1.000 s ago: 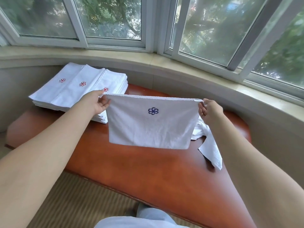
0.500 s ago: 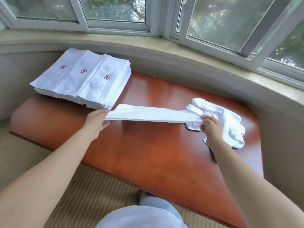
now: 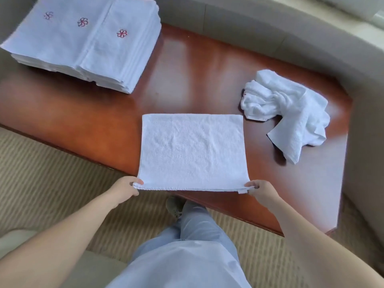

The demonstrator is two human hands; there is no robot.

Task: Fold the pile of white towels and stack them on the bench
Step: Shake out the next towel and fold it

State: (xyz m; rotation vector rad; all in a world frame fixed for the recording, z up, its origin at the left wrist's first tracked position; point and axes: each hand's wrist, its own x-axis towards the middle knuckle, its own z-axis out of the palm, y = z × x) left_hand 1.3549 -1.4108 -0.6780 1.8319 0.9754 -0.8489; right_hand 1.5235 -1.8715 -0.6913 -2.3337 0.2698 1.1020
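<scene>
White towel [image 3: 192,150] spread flat, plain side up, on near edge of red-brown table [image 3: 87,119]. Left hand [image 3: 126,189] and right hand [image 3: 260,190] each pinch a near corner. Half a second ago it hung taut in mid-air between them; now laid down.

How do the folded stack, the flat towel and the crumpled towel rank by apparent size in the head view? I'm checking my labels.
1. folded stack, though cut off by the frame edge
2. flat towel; it lies nearer the camera, so its lead over the next is unsure
3. crumpled towel
</scene>
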